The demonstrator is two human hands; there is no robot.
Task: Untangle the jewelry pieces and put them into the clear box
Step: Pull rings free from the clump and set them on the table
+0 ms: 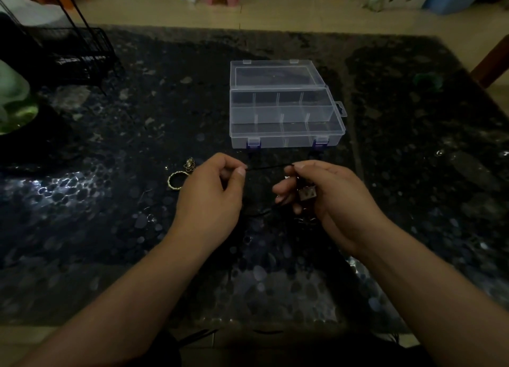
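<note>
Black cord [265, 168]: thin and dark, pulled into a taut line between your two hands, just in front of the box; more of it seems to loop down in shadow below your hands, though the light is too poor to be sure.
Pendant [306, 193]: a small pale squarish piece, hanging against your right palm beneath the pinch.
Left hand [212, 193]: thumb and forefinger pinch the cord's left end, the other fingers curled under.
Right hand [327, 198]: thumb and forefinger pinch the cord's right end, remaining fingers curled loosely around the pendant.
Hands together: held apart, joined only by that stretch of cord, both lifted over the table.
Gold ring [176, 180]: a twisted gold band lying flat on the table, just beside your left hand's knuckles.
Gold charm [190, 164]: a small wiry gold cluster, just behind the ring and close to it.
Clear box [286, 119]: see-through plastic, lid swung open and standing at the back, dividers splitting it into compartments, blue latches on the near wall.
Table [110, 229]: dark, glossy, speckled stone top with glare at the left.
Wire rack [80, 52]: black, at the far left corner, well apart from you.
</note>
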